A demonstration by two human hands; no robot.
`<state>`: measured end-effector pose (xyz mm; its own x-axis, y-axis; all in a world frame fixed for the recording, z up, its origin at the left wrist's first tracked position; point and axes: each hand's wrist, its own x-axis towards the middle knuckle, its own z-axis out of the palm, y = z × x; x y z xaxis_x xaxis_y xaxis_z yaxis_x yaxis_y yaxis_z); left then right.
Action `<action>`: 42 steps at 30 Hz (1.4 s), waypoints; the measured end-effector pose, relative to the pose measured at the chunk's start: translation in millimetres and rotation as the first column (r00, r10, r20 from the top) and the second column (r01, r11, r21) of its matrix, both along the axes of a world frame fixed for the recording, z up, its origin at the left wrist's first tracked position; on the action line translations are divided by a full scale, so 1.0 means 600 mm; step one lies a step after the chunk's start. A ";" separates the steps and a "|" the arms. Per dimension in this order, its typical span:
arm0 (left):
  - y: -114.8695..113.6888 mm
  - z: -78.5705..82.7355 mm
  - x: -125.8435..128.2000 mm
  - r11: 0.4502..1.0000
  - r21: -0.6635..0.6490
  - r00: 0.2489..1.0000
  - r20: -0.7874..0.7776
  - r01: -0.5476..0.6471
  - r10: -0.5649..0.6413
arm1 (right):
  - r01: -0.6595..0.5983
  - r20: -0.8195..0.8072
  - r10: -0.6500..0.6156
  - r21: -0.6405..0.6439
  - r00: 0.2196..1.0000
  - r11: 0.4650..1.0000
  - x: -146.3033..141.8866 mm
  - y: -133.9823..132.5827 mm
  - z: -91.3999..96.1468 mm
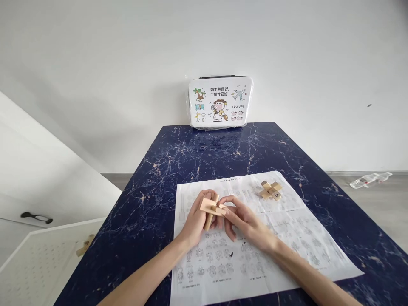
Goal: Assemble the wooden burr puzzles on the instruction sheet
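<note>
My left hand (195,221) grips a partly built wooden burr puzzle (211,208) of crossed light-wood sticks, held just above a printed instruction sheet (287,242). My right hand (242,221) pinches one stick of the same puzzle from the right, thumb and forefinger closed on it. A second, assembled wooden cross puzzle (270,190) with a letter mark lies on the sheet, to the upper right of my hands and apart from them.
The sheet lies on a dark blue marble-patterned table (159,170). A white cartoon-printed case (219,102) stands against the wall at the table's far edge. A white perforated tray (35,259) with a wooden piece (84,245) sits lower left. A plastic bottle (369,180) lies on the floor at right.
</note>
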<state>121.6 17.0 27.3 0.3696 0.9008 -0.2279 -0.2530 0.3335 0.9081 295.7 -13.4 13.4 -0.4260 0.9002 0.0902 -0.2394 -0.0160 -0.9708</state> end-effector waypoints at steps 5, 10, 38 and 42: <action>0.001 -0.004 0.000 1.000 -0.008 1.000 0.013 -0.017 0.017 | 0.029 0.104 -0.035 0.063 0.994 0.998 -0.012 -0.007 -0.008; 0.002 -0.017 -0.004 0.999 0.005 0.999 0.019 -0.032 0.032 | 0.058 0.096 -0.068 0.103 0.993 0.993 -0.022 -0.015 -0.005; -0.011 0.009 -0.006 0.899 0.435 0.927 -0.354 0.050 0.120 | 0.065 -0.004 -0.065 -0.043 0.998 0.997 0.002 -0.005 0.028; -0.009 0.006 -0.007 0.896 0.441 0.932 -0.344 0.052 0.115 | 0.077 0.033 -0.077 -0.004 0.996 0.997 0.003 -0.006 0.025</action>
